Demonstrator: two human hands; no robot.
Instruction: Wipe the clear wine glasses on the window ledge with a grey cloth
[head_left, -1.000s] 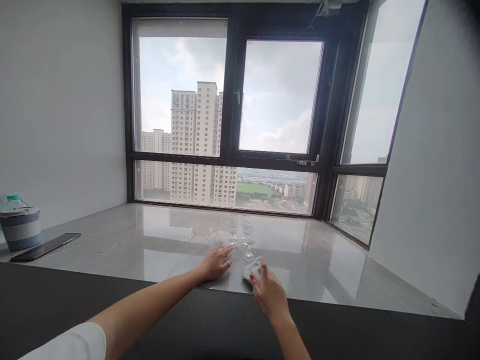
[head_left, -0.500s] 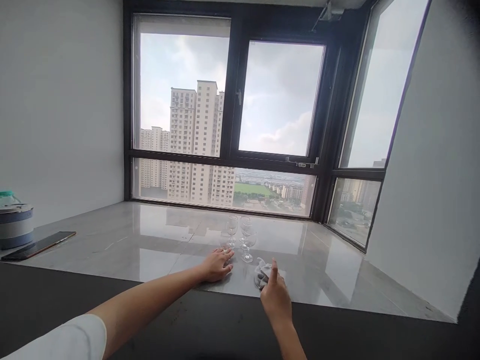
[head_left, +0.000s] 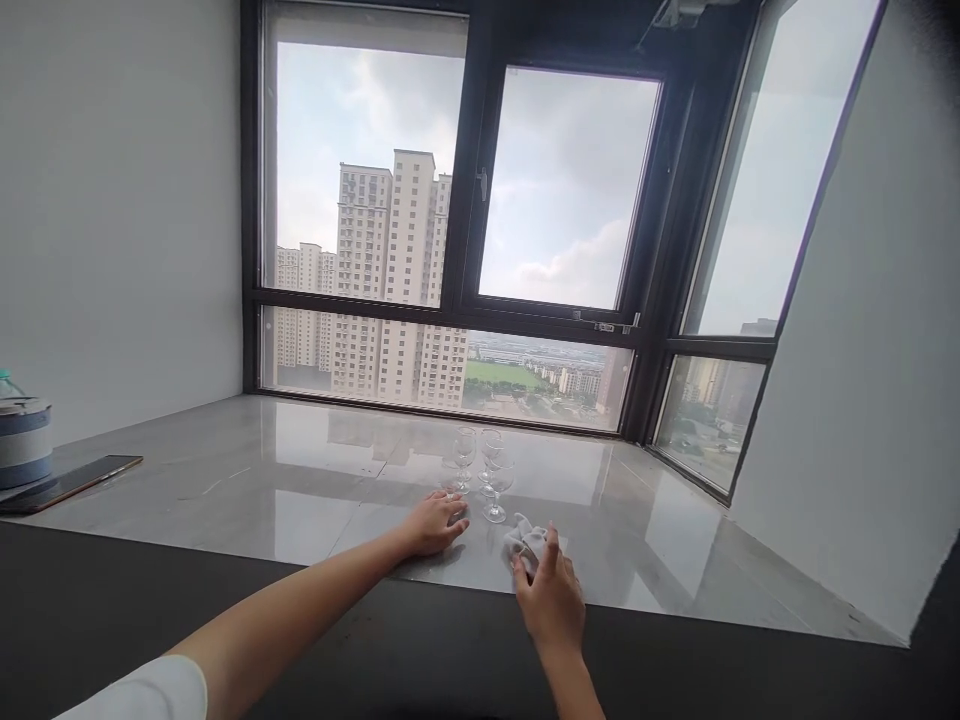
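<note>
Where the pale stone bench (head_left: pixel 300 490) meets its dark front edge, low and centre of the frame: left hand (head_left: pixel 435 522) laid palm down, fingers (head_left: pixel 455 512) spread flat and loose, gripping nothing, tips just at the foot of the nearest wine glass (head_left: pixel 451 478); contact with that glass not clear, glass itself nearly lost against the reflections

Just right of it, right hand (head_left: pixel 553 598) seen from the back, fingers (head_left: pixel 551 552) curled onto a crumpled white cloth (head_left: pixel 525 540); cloth partly covered by the hand, hold looks like a pinch but palm side hidden, so how tight cannot be told

Behind the hands, a small cluster of clear stemmed glasses (head_left: pixel 487 470) standing upright, close together, near the cloth and slightly left of it; exact count hard to make out, rims and stems overlapping and see-through

Far left edge of the frame: grey-banded container (head_left: pixel 22 445) cut off by the border, top barely showing; flat dark phone (head_left: pixel 71 482) lying beside it on the bench

Upper half of the frame: dark-framed window (head_left: pixel 465 200), tower blocks and cloudy sky beyond; top of the frame cropped. Lower left corner: white sleeve (head_left: pixel 142 695), only partly in view
</note>
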